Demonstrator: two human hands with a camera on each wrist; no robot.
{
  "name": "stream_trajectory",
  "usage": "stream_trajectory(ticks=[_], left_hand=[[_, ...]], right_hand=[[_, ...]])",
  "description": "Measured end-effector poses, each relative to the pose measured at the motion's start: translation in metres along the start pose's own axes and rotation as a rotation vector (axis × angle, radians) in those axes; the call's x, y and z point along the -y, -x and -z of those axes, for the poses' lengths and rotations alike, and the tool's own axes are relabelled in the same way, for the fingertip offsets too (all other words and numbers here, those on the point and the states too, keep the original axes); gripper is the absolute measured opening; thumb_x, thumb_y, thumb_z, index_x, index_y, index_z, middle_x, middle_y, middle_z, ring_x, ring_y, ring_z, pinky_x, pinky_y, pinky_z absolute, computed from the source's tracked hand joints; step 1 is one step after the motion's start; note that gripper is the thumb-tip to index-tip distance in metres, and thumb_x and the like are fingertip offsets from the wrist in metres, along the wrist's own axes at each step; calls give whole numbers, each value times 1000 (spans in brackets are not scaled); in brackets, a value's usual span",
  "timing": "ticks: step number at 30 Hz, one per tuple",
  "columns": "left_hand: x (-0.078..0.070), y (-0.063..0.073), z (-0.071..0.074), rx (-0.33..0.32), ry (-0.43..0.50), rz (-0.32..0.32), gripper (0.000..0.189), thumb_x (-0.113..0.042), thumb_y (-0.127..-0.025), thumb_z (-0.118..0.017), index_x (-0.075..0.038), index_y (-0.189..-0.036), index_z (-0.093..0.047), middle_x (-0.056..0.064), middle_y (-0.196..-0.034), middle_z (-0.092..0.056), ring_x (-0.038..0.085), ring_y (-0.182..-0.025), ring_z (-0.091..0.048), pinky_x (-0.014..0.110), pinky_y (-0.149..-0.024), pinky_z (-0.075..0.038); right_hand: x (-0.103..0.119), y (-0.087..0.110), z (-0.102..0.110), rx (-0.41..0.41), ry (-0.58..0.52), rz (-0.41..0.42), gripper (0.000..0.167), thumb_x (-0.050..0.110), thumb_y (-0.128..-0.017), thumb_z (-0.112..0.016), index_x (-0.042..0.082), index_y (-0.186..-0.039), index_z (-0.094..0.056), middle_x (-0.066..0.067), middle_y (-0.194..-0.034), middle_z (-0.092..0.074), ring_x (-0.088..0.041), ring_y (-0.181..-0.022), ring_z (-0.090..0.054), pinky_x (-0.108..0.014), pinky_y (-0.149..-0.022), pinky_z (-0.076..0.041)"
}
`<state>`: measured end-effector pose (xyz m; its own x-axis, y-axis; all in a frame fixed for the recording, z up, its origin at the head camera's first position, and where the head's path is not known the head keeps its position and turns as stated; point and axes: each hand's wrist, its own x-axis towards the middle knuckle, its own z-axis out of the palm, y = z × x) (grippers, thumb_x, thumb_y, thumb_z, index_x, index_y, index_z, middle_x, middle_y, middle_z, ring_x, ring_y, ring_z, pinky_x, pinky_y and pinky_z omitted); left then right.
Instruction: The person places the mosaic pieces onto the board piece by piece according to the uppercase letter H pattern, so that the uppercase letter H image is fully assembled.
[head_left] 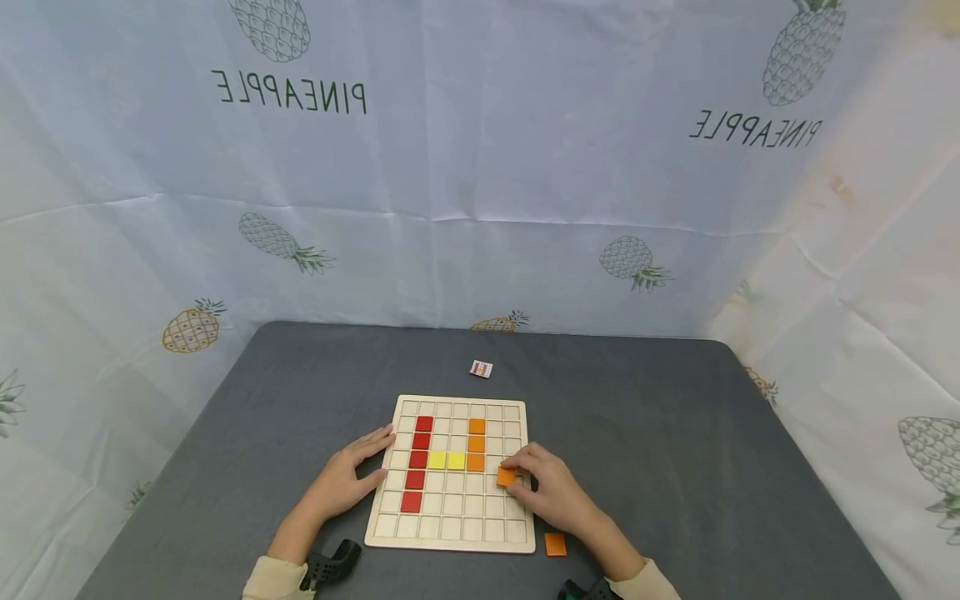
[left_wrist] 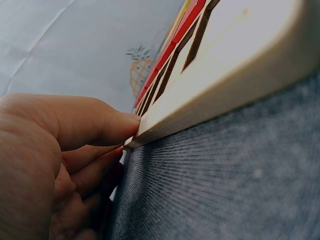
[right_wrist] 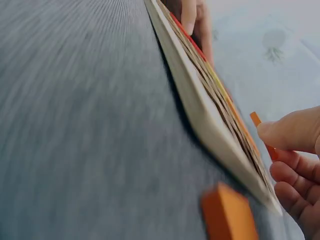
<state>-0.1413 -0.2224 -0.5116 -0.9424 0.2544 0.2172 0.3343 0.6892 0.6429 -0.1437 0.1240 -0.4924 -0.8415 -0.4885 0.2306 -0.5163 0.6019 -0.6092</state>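
Observation:
A pale wooden grid board lies on the dark table. Its cells hold a column of red tiles, two yellow tiles and a column of three orange tiles. My right hand pinches a loose orange tile between thumb and fingers, over the board's right side; the right wrist view shows this held tile tilted. At the board's left edge rests my left hand, fingers and thumb fairly straight. In the left wrist view its thumb tip touches the board's rim.
One more orange tile lies on the table just off the board's lower right corner. Beyond the far edge of the board is a small patterned card. A pineapple-print cloth hangs behind the dark table.

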Motion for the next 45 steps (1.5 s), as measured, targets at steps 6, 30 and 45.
stream_trajectory(ticks=[6,30,45], left_hand=[[1,0,0,0,-10,2,52,-23,-85,-69,-7,-133,-56,7,-143,-49,32,-132,-45,56,-102,-39],[-2,0,0,8,1,18,52,-21,-85,-68,-7,-133,-56,6,-143,-49,31,-133,-44,55,-103,-38],[-3,0,1,27,10,43,52,-20,-85,-68,-8,-134,-55,5,-144,-48,31,-134,-43,55,-103,-37]], right_hand=[[11,-12,-9,41,2,39,22,17,-86,-69,15,-107,-70,8,-101,-57,-3,-85,-53,-20,-75,-49],[22,-21,-26,94,115,97,23,19,-85,-71,15,-107,-69,7,-102,-56,-5,-92,-52,-22,-83,-50],[11,1,0,37,57,40,30,14,-85,-69,12,-115,-66,5,-113,-61,-10,-101,-62,-31,-85,-53]])
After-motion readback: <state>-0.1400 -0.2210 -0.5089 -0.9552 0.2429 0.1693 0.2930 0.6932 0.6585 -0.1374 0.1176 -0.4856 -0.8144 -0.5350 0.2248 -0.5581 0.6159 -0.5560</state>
